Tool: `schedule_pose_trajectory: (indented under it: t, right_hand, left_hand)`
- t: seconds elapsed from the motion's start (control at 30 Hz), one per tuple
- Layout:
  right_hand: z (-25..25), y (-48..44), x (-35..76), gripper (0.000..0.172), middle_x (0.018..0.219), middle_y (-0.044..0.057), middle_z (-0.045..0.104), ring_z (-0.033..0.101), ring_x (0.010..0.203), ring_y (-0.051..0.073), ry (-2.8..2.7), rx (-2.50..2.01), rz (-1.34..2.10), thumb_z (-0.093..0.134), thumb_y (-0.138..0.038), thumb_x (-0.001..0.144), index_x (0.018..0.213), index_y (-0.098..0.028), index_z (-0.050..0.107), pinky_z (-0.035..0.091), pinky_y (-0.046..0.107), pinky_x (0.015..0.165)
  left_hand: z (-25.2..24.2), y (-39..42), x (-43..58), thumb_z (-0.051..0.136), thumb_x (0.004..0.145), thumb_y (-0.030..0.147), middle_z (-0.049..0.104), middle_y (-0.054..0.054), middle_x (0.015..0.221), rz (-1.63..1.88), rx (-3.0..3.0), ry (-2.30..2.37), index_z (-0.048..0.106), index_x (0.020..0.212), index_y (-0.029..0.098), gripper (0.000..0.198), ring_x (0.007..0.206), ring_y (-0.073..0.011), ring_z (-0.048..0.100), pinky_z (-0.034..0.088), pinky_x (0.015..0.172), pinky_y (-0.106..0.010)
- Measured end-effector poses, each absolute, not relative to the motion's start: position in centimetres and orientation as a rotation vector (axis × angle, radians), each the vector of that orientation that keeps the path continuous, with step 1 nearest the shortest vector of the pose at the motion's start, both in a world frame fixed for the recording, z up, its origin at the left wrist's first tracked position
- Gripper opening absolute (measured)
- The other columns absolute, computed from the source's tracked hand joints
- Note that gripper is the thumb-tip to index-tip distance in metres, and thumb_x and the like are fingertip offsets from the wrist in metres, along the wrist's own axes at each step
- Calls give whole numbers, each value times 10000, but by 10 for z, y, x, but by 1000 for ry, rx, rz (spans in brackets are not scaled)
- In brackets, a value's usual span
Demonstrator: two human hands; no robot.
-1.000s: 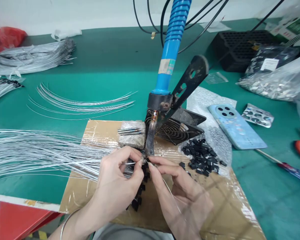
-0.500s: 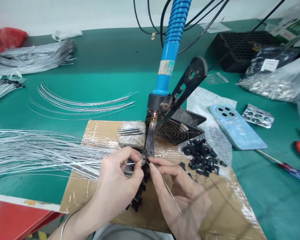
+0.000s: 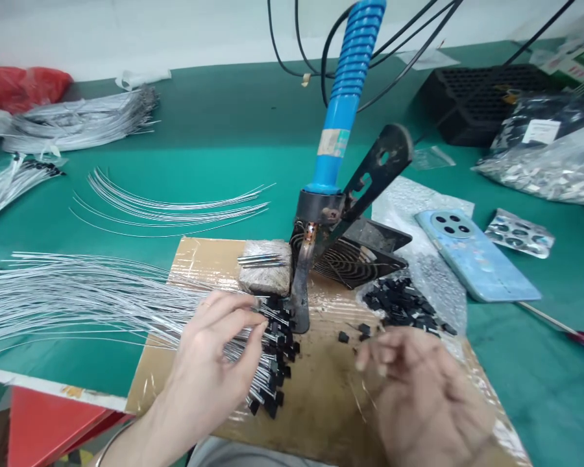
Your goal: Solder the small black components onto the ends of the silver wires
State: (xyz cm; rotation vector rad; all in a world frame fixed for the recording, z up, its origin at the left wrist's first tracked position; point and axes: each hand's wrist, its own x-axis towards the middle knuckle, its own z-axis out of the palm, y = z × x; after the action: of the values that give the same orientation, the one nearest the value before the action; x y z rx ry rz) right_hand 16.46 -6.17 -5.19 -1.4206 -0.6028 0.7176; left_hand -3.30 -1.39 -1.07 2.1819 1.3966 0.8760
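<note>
My left hand [image 3: 214, 363] rests on a fan of thin silver wires [image 3: 78, 298] tipped with small black parts [image 3: 277, 350], fingers curled and pinching a wire near those tips. My right hand [image 3: 418, 389] is blurred by motion, lifted over the cardboard sheet [image 3: 321, 383] just below a heap of loose black parts [image 3: 403, 305]; whether its fingers hold anything is unclear. A blue-handled soldering iron [image 3: 343, 123] stands fixed in a black stand, its tip [image 3: 299, 305] pointing down onto the cardboard beside the wire ends.
A small grey block [image 3: 265, 272] with metal pins sits left of the iron's tip. A blue phone [image 3: 477, 253], a blister pack [image 3: 518, 231], a screwdriver [image 3: 564, 327], bags of parts and a black tray [image 3: 477, 97] lie to the right. More wire bundles [image 3: 82, 117] lie at the back left.
Both hands have left the iron's tip: the right hand swung right toward the loose black parts, the left lowered onto the wire row. The view shifted slightly.
</note>
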Motion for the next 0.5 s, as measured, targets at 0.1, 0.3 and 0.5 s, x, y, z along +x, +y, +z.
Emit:
schedule_pose_trajectory:
  t: [0.1, 0.3, 0.5]
  right_hand:
    - [-59, -67, 197, 422, 821, 133, 720, 672, 704, 226, -229, -1351, 827, 624, -549, 817, 752, -166, 788, 537, 394, 696]
    - [-73, -71, 228, 452, 737, 139, 724, 645, 660, 219, -60, -1436, 802, 509, -496, 832, 686, -188, 805, 512, 348, 591]
    - [-96, -73, 228, 484, 645, 76, 739, 629, 527, 183, -257, -1431, 732, 705, -663, 617, 650, -186, 779, 528, 297, 497]
  left_hand:
    - [-7, -1, -53, 635, 894, 88, 744, -49, 958, 970, 2350, 1436, 701, 923, 188, 123, 900, -197, 663, 505, 858, -362]
    - [-24, 96, -82, 537, 978, 187, 705, -172, 1164, 405, 2827, 1631, 672, 1111, 119, 201, 1066, -330, 609, 482, 899, -480]
    - [-59, 175, -82, 626, 966, 276, 656, -116, 1221, 254, 2806, 1561, 633, 1203, 136, 276, 1061, -259, 654, 543, 910, -470]
